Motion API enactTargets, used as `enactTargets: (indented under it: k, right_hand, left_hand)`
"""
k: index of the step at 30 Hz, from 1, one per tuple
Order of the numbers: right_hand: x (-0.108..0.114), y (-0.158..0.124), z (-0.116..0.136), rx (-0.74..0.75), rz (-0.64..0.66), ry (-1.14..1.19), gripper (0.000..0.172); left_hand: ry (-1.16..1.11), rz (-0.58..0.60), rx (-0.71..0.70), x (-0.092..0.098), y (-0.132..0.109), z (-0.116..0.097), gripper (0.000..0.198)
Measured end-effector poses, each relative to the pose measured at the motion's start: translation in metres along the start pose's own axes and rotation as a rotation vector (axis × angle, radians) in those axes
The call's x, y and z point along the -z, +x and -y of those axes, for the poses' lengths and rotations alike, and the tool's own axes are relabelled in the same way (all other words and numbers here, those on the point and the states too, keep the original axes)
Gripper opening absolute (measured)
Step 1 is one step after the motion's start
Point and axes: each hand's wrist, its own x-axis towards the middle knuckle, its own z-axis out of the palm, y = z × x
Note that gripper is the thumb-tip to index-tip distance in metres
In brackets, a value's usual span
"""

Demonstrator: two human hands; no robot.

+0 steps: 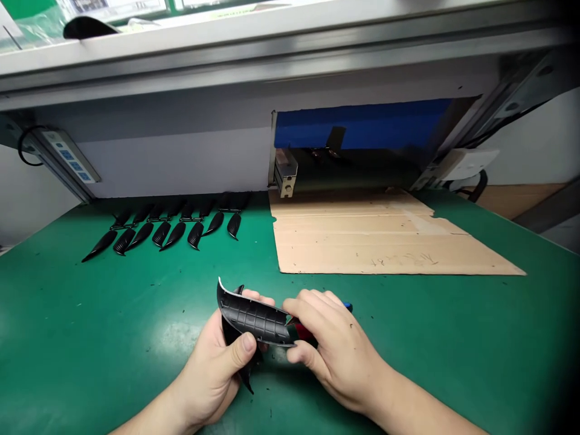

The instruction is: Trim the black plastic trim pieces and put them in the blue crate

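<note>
Watching remotely, I see my left hand point(212, 365) pinching a black shell point(254, 317) low centre, just ribs visible in its hollow. Right hand point(338, 344) is wrapped around a red tool point(304, 331) at its end. Shelf point(254, 39), upper left: black piece point(88, 27).

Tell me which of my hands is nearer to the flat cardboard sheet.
Right. Your right hand is just short of the cardboard sheet's front edge; your left hand is farther off, toward its front left.
</note>
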Motion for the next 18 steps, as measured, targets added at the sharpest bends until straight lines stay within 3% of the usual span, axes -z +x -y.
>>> enactTargets:
  k: [7,18]
  right_hand:
    - [0.000,-0.001,0.005,0.031,-0.054,-0.219,0.077]
    - [-0.007,-0.005,0.005,0.105,-0.048,-0.255,0.065]
  left_hand:
    - [0.183,0.028,-0.032,0.004,0.000,-0.003,0.046]
    - [0.360,0.082,-0.063,0.011,-0.004,-0.008,0.043]
